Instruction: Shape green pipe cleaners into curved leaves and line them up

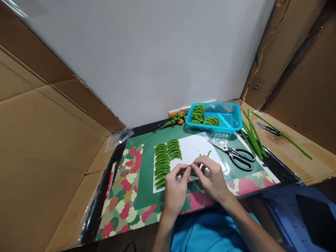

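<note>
Pinching a green fuzzy piece (pixel 193 165) over the white sheet (pixel 191 148), your left hand (pixel 178 185) and right hand (pixel 212 177) meet fingertip to fingertip — both closed on it. Left of them lie curved green pieces (pixel 162 164) in two columns; right of them rest black-handled scissors (pixel 240 157) — blades apart — near the blue basket (pixel 231 122).

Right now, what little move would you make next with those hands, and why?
I'd probably finish shaping the green piece pinched between the left hand and right hand, then lay it below the shorter row on the white paper. That row stops well above the end of the longer one beside it.
</note>
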### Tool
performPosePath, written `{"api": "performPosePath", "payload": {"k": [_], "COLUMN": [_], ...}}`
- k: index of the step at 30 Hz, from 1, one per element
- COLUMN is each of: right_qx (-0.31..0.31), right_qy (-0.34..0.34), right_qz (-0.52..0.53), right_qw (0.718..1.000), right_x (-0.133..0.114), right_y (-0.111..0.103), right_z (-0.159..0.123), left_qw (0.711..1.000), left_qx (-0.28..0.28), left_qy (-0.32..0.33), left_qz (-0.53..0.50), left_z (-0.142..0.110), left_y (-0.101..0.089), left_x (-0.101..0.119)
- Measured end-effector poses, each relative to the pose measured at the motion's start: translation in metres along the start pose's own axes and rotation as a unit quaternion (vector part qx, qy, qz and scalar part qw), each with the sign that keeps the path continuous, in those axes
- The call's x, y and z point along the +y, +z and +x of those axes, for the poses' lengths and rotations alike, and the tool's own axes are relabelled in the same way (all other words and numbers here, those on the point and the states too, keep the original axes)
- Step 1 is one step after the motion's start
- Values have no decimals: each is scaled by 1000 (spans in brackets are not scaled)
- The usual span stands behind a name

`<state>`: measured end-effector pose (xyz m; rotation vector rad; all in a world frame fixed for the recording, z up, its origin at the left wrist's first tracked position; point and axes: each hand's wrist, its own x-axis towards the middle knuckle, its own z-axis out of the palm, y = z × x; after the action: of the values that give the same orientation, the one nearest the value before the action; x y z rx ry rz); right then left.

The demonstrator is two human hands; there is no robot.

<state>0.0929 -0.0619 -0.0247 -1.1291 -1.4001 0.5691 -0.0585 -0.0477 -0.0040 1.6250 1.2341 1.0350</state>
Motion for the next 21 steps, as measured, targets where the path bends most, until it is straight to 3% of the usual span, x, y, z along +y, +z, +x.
{"api": "performPosePath", "payload": {"k": [5,13,17,21], "right_qx": [5,34,29,62], "right_qy": [-23,-121,-134,-96], "right_qz": [-1,-94,-126,-93], "right_qw": [1000,988,983,989], "right_x": [4,8,9,7], "right_y": [2,7,7,7], "right_z": [-3,-6,-7,-6], "left_qw": [1000,999,998,986], "left_qx": [2,41,54,81], "left_qy": [9,14,-4,-52], "left_qz": [-1,17,-41,-138], "left_z": [-3,-5,-4,-4], "left_y": [4,11,14,15], "left_x": [0,-2,-6,-10]}}
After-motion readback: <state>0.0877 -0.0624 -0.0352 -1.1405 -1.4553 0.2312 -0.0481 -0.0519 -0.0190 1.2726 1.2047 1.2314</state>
